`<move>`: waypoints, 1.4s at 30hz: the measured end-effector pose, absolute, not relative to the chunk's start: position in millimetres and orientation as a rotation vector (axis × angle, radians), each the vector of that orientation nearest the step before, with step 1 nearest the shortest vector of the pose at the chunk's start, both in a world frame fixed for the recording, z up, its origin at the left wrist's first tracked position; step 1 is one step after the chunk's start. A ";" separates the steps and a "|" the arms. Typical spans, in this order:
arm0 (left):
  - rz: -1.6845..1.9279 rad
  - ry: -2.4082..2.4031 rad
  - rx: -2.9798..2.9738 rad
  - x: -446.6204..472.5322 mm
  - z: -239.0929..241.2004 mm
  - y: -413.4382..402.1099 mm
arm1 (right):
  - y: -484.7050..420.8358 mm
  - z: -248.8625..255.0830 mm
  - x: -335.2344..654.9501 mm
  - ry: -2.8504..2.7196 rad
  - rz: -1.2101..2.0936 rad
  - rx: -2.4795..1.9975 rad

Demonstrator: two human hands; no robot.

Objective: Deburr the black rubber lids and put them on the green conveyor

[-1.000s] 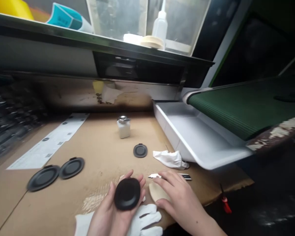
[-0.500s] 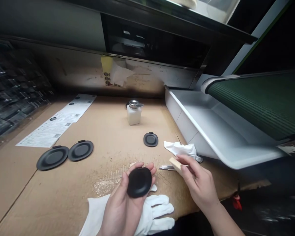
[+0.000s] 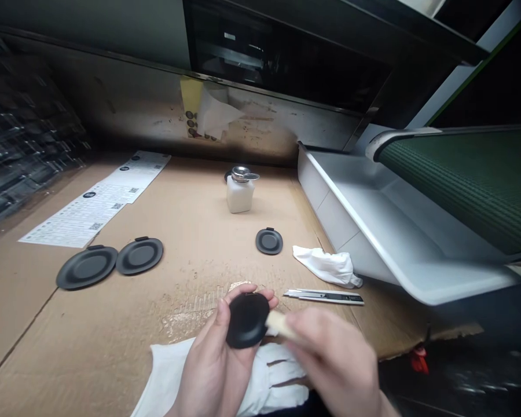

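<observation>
In my left hand [image 3: 217, 359] lies a small black rounded lid-like piece [image 3: 248, 320], its smooth face up and my fingers curled round its edge. My right hand [image 3: 334, 353], blurred by motion, grips a pale cream block [image 3: 280, 324], perhaps a sponge or eraser. The block's tip is at the right edge of the black piece; whether they touch I cannot tell. A white glove [image 3: 269, 376] lies beneath my left hand. Just beyond my right hand rests a utility knife [image 3: 325, 296], near a crumpled white cloth or glove [image 3: 327, 266].
Flat black pieces lie on the cardboard [image 3: 200, 231]: one mid-table [image 3: 269, 241], two at left [image 3: 139, 256]. A white pump bottle [image 3: 239, 194] stands behind. Printed sheets [image 3: 91, 202] lie left. At right are a white tray [image 3: 351, 217] and a green conveyor belt [image 3: 460, 179].
My right hand has moved left and down, bringing the cream block to the black piece and uncovering the utility knife. My left hand stays nearly still; the view has tilted slightly.
</observation>
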State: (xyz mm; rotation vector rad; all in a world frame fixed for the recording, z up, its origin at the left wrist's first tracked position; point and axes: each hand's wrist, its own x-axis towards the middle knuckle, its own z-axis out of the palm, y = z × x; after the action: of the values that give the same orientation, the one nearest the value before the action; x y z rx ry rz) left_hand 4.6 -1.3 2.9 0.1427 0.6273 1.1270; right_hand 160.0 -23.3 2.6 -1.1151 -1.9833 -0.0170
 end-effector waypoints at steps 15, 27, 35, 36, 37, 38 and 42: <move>1.120 0.662 0.175 6.2 -0.6 0.9 | -15.3 10.9 148.0 -2.165 -0.047 -0.984; 1.131 0.684 0.166 7.1 0.6 1.1 | 0.2 20.5 175.3 -2.030 0.145 -1.059; 1.104 0.680 0.132 7.1 -0.9 1.5 | -22.2 6.3 131.0 -2.095 0.116 -0.960; 1.088 0.688 0.131 6.9 -0.4 1.5 | -21.4 7.1 126.7 -2.104 0.095 -0.951; 1.077 0.692 0.135 6.8 0.0 1.3 | -20.3 8.4 125.4 -2.120 0.084 -0.942; 1.073 0.692 0.138 6.7 0.2 1.2 | -19.4 10.0 127.1 -2.147 0.085 -0.939; 1.090 0.633 0.142 6.9 0.0 0.9 | -20.2 14.7 150.0 -2.239 0.123 -1.010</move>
State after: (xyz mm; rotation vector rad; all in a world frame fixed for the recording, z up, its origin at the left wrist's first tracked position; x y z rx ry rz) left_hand 6.9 0.9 0.0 0.1423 0.6331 1.0903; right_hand 150.0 -20.2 14.7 -1.0098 -2.2389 0.1232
